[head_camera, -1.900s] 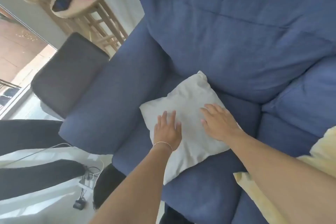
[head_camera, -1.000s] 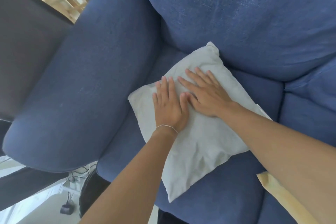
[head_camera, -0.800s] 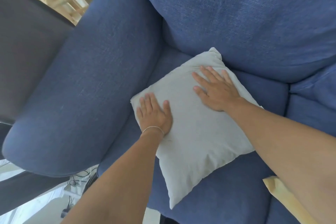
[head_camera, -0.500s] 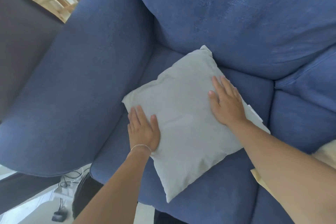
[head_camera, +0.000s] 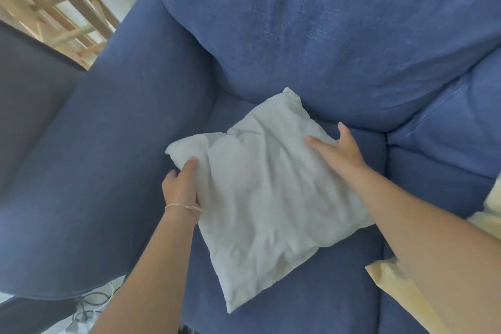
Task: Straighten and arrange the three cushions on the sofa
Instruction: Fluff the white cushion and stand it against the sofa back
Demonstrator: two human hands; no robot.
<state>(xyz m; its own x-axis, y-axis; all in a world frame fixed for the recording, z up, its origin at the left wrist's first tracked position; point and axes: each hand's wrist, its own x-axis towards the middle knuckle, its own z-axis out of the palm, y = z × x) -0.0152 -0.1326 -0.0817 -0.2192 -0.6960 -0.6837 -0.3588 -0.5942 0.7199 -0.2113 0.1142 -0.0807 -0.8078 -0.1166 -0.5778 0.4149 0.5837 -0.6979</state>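
Observation:
A pale grey cushion (head_camera: 265, 198) lies on the seat of the blue sofa (head_camera: 311, 43), turned like a diamond with one corner touching the backrest. My left hand (head_camera: 182, 184) grips its left corner, thumb on top and fingers tucked under the edge. My right hand (head_camera: 337, 150) holds the right edge, thumb on the top face and fingers curled over the side. A yellow cushion (head_camera: 401, 290) shows at the lower right, partly hidden behind my right forearm. No third cushion is in view.
The sofa's wide blue armrest (head_camera: 89, 171) runs along the left. Beyond it stand a dark grey seat (head_camera: 24, 84) and a wooden rack (head_camera: 62, 8). White cables (head_camera: 92, 304) lie on the floor below the armrest.
Both hands slid from flat on the cushion's middle out to its left and right edges and closed on them. The fabric has bunched at the left corner.

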